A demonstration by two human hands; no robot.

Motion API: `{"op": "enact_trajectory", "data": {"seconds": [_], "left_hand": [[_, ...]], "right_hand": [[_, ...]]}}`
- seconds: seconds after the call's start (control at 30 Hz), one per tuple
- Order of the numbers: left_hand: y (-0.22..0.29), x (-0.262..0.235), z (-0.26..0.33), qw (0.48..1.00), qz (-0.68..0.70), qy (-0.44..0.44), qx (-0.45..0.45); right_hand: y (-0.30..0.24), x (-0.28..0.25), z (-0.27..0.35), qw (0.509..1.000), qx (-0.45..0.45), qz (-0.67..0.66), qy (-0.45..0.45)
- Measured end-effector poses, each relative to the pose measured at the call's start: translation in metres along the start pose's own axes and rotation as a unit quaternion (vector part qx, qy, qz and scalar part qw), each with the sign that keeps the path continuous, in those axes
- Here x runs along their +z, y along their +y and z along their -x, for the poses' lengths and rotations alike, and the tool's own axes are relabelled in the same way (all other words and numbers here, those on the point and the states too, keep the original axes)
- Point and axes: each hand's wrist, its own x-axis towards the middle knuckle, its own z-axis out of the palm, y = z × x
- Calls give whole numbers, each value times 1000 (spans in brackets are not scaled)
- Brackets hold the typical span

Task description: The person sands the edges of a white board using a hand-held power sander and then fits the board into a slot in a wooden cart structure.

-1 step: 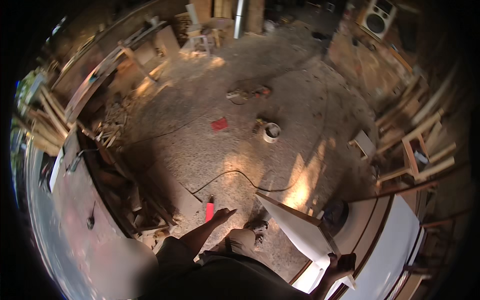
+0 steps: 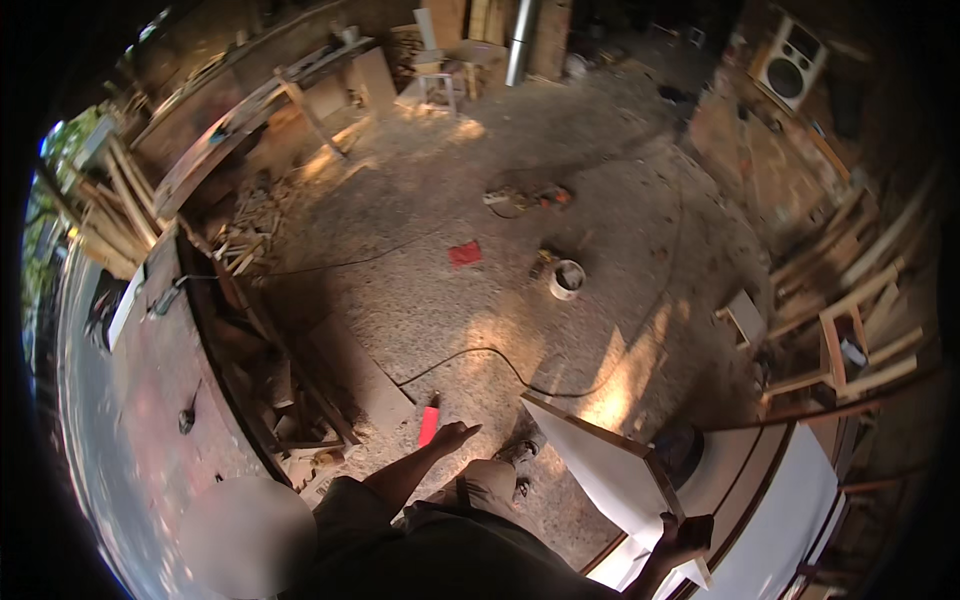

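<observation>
Right hand [image 2: 683, 537] was clamped over the lower corner of a white panel [image 2: 610, 465], fingers curled tight on its edge, which kept the board propped on a slant rather than lying flat; the panel ran up and to the left from that grip, its upper corner jutting over the floor. Left hand [image 2: 455, 437] hung free at the end of an outstretched arm, fingers loosely spread and holding nothing, just beside a small red tool [image 2: 429, 425] that lay on the ground near the person's shoe [image 2: 520, 455]. Beside the panel, at lower right, stood a pale curved worktop [image 2: 790, 520] with a wooden rim.

Farther out, a black cable [image 2: 500, 362] snaked across the gritty, sawdust-strewn floor [image 2: 420, 300], patched with sunlight. A white bucket [image 2: 567, 279] and a red flat scrap [image 2: 464, 253] sat well apart from the person, with a power tool [image 2: 525, 198] beyond them. Offcuts were heaped along the left wall, wooden frames [image 2: 850, 330] leaned at the right, and a speaker [image 2: 792, 68] sat in the far corner.
</observation>
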Motion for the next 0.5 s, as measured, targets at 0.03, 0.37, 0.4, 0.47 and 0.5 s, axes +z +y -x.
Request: {"op": "enact_trajectory", "data": {"seconds": [0.03, 0.37, 0.4, 0.47, 0.5], "left_hand": [[8, -6, 2, 996, 66, 59, 6], [-204, -35, 64, 923, 210, 245, -207], [-214, -37, 57, 914, 238, 253, -209], [-237, -49, 39, 908, 242, 189, -284], [-252, -42, 29, 914, 157, 266, -264]], "right_hand": [[14, 33, -29, 998, -56, -29, -28], [-160, 257, -112, 916, -304, -199, -168], [-188, 282, -112, 900, -158, -347, -211], [-250, 309, -134, 939, -319, -15, -128], [-299, 318, -142, 928, -340, -89, -124]]}}
